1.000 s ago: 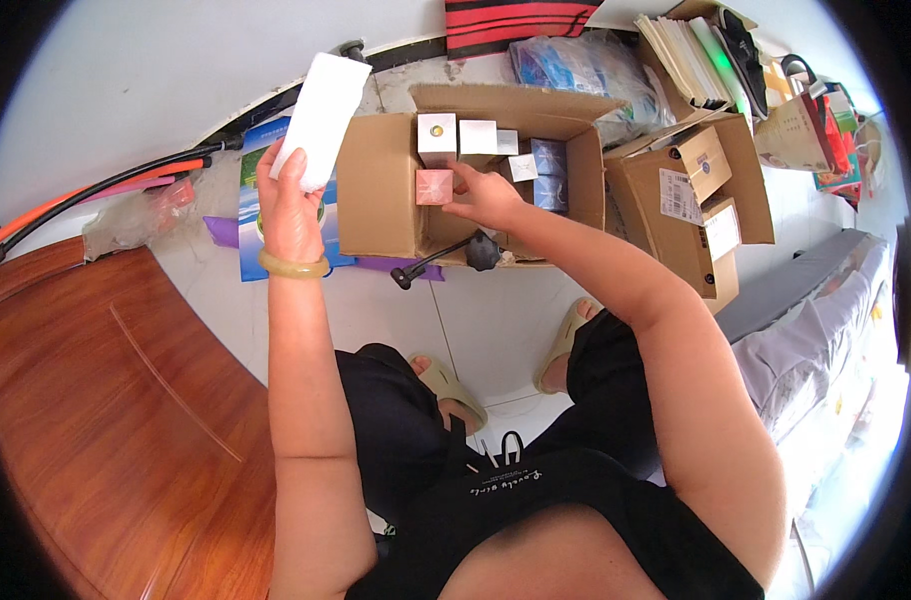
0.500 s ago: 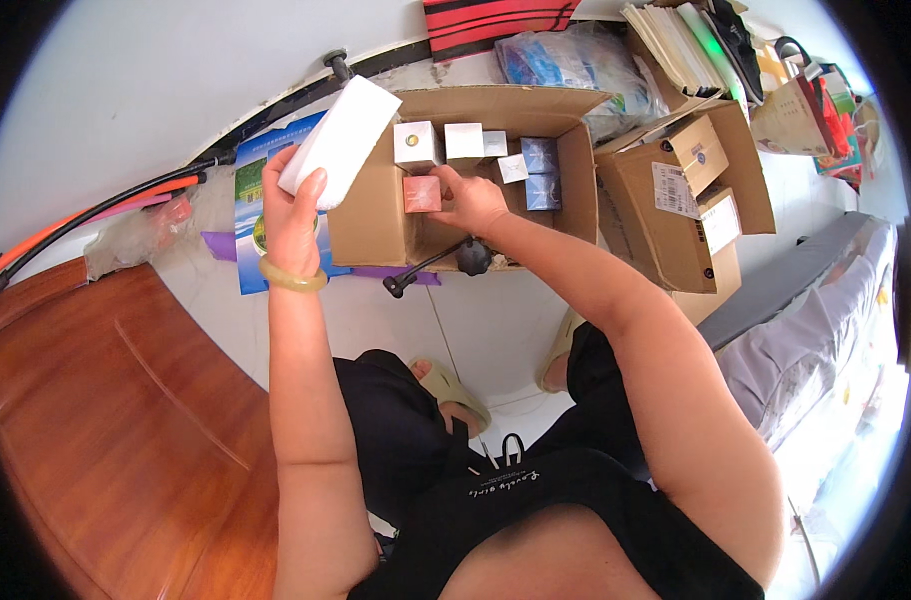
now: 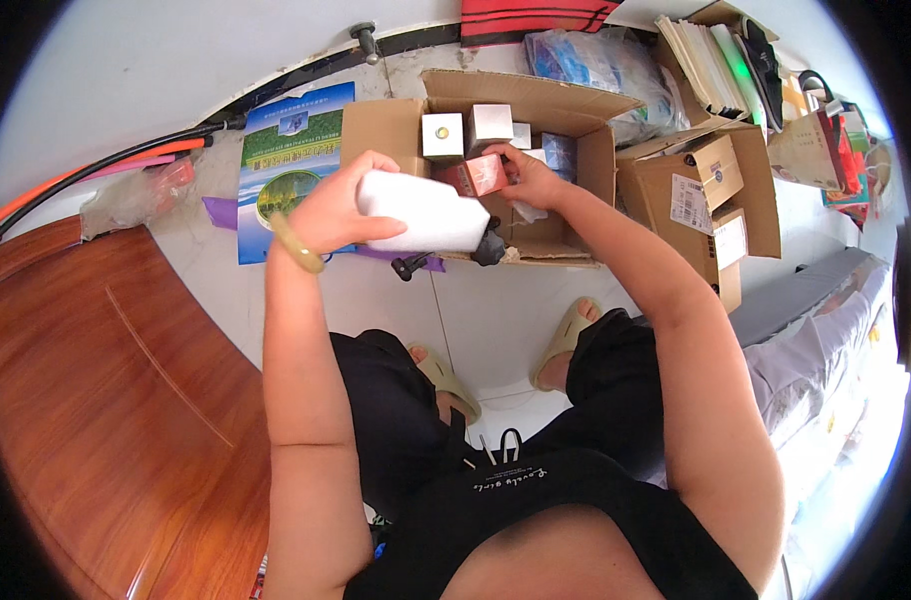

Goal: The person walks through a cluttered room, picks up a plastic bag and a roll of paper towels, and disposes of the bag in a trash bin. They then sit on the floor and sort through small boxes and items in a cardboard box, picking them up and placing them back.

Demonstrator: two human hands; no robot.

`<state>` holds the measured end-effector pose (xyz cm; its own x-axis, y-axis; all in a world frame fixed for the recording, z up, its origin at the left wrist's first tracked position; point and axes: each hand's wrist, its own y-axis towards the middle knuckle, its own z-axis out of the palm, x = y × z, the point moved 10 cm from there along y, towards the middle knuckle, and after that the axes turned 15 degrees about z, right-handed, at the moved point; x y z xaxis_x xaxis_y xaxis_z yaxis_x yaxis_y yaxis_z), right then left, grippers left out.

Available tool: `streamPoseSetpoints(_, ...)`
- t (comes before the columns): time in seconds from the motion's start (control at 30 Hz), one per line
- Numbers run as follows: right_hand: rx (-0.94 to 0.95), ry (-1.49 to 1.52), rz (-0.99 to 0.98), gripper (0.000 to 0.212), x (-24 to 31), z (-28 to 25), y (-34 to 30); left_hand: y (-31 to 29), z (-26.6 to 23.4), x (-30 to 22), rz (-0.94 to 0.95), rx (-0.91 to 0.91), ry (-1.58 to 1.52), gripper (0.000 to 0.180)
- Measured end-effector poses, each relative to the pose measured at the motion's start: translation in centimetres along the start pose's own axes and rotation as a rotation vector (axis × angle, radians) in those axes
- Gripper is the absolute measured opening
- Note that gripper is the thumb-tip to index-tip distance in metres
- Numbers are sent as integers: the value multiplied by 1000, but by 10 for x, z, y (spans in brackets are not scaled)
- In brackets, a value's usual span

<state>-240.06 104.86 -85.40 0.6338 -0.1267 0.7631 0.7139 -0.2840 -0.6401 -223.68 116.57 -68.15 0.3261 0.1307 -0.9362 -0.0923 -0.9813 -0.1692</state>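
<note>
My left hand [image 3: 341, 207], wearing a pale bangle, is closed around a white block [image 3: 426, 212], which may be a plain box or foam. The block lies nearly level over the front left of an open cardboard carton [image 3: 566, 250]. Inside the carton, my right hand [image 3: 536, 183] grips the right side of a small red box [image 3: 486, 173], now tilted. White boxes [image 3: 442, 137] stand behind it, and a blue box [image 3: 559, 155] sits towards the right, partly behind my hand. Something whitish [image 3: 529, 212] shows under my right hand; I cannot make out what.
A black knobbed fitting [image 3: 406, 268] stands by the carton's front edge. Left of the carton lies a blue-green printed sheet [image 3: 296, 150]. A second carton [image 3: 676, 215] with packages is on the right. A brown wooden surface [image 3: 116, 400] fills the lower left.
My left hand has brought the white block down and right, turning it from steep to nearly level. My right hand has shifted right, and the red box has moved right and tipped.
</note>
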Motion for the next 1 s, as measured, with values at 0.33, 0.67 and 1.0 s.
streamPoseSetpoints(0.33,181,237,221,62,19,-34,-65,5,-17,18,-112,-337,437,64)
streamPoseSetpoints(0.67,87,644,-21,54,68,-102,-141,7,-23,29,-112,-349,393,62)
streamPoseSetpoints(1.0,-267,681,-245,44,134,-135,-188,7,-24,38,-141,-324,338,63)
